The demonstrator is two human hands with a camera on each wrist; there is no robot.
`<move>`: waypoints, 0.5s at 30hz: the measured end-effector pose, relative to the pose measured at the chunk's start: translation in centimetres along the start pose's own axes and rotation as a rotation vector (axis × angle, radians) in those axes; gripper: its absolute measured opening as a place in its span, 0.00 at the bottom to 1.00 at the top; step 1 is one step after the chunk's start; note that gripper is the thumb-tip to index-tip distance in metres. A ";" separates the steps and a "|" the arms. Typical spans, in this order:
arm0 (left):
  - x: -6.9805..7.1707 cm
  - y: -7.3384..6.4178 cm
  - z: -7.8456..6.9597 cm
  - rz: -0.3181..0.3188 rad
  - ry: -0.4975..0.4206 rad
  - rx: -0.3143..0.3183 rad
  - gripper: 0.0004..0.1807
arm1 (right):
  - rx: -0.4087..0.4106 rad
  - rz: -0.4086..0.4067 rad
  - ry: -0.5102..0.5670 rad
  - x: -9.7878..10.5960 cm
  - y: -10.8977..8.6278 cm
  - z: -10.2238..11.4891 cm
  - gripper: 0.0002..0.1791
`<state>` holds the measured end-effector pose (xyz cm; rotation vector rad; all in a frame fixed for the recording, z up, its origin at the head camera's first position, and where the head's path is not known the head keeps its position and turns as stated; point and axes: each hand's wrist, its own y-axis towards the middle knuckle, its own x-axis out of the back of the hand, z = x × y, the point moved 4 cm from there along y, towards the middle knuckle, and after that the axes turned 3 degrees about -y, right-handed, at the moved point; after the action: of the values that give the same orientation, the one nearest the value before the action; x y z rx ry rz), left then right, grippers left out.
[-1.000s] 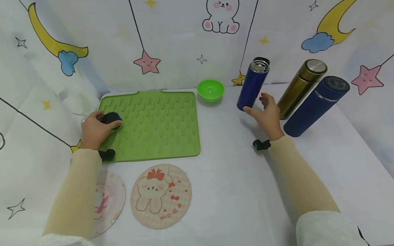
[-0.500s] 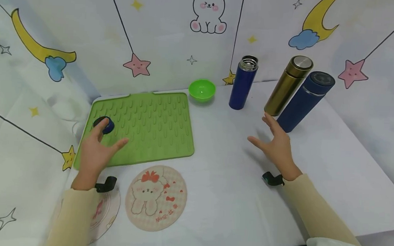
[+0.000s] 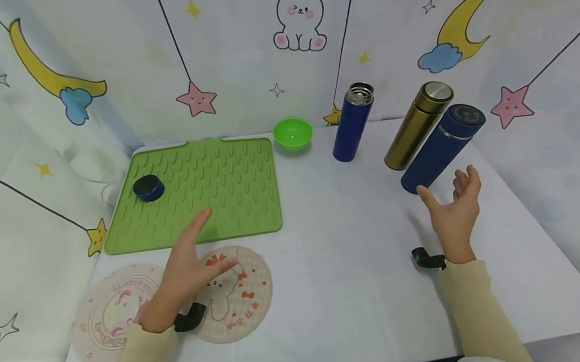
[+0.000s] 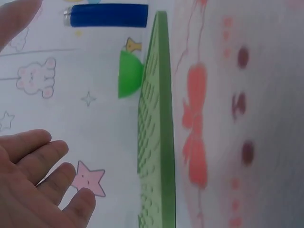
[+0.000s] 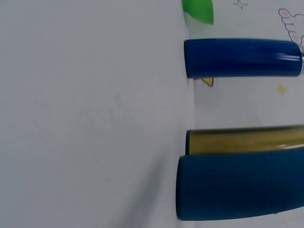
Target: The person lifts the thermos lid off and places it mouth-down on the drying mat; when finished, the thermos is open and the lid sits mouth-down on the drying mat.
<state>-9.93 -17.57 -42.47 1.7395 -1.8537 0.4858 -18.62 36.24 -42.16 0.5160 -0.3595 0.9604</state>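
Observation:
My left hand [image 3: 185,271] hovers with spread fingers over the round bunny mat [image 3: 248,315], holding nothing. Beyond it, a dark blue bottle lid [image 3: 149,188] lies on the left part of the green ridged mat [image 3: 235,200]. My right hand [image 3: 455,214] is held with thumb and fingers apart, in front of the large navy thermos [image 3: 441,150], its thumb overlapping the base in the head view. Beside that stands a gold thermos [image 3: 415,130] with its cap on. The slimmer blue thermos [image 3: 353,127] stands upright with its metal mouth uncovered.
A small bright green bowl [image 3: 293,134] sits at the back, between the green mat and the blue thermos. Another round pink mat [image 3: 111,308] lies at the front left. A printed cloth wall [image 3: 248,47] rises behind the white table [image 3: 334,271].
My left hand has let go of the lid, leaving it on the green mat, and moved right and nearer. My right hand has left the slim blue thermos and moved right to the navy one.

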 end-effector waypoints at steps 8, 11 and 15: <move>-2.3 -0.6 -0.7 0.035 -0.050 -0.020 0.65 | -0.031 0.058 -0.004 -1.7 4.3 -0.5 0.56; -3.1 -0.7 -0.8 0.043 -0.064 -0.031 0.64 | -0.027 0.068 0.008 -2.4 5.2 -0.3 0.55; -3.6 -0.9 -0.9 0.044 -0.057 -0.070 0.64 | -0.073 0.084 0.007 -3.1 6.0 -0.3 0.54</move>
<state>-8.86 -14.21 -44.04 1.6860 -1.9294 0.3873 -25.33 37.10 -42.44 0.4337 -0.4113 1.0257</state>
